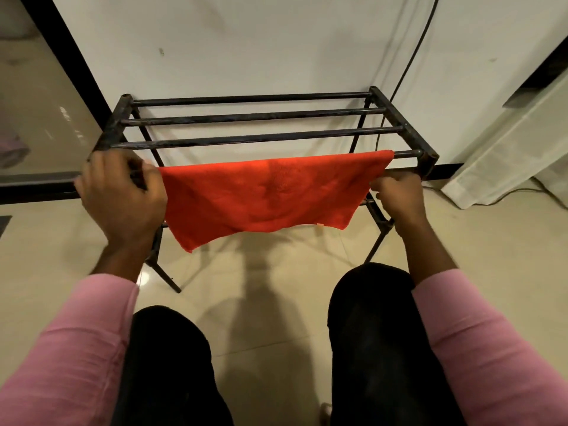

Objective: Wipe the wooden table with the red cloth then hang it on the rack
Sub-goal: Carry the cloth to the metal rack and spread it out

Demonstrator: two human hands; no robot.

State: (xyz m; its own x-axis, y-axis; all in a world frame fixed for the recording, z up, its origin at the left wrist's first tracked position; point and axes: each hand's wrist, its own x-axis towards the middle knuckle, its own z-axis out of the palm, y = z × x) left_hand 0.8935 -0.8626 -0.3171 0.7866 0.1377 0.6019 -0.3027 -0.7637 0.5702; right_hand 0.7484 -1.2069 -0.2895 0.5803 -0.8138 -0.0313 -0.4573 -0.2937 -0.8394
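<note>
The red cloth hangs draped over the nearest bar of a low black metal rack that stands against a white wall. My left hand grips the cloth's left edge at the bar, fingers curled. At the cloth's right edge my right hand pinches the fabric just below the bar. The wooden table is out of view.
Three bare bars of the rack lie behind the cloth. A black cable runs down the wall behind it. A white curtain hangs at the right, a dark-framed glass panel at the left. My knees are close below the rack on a glossy tiled floor.
</note>
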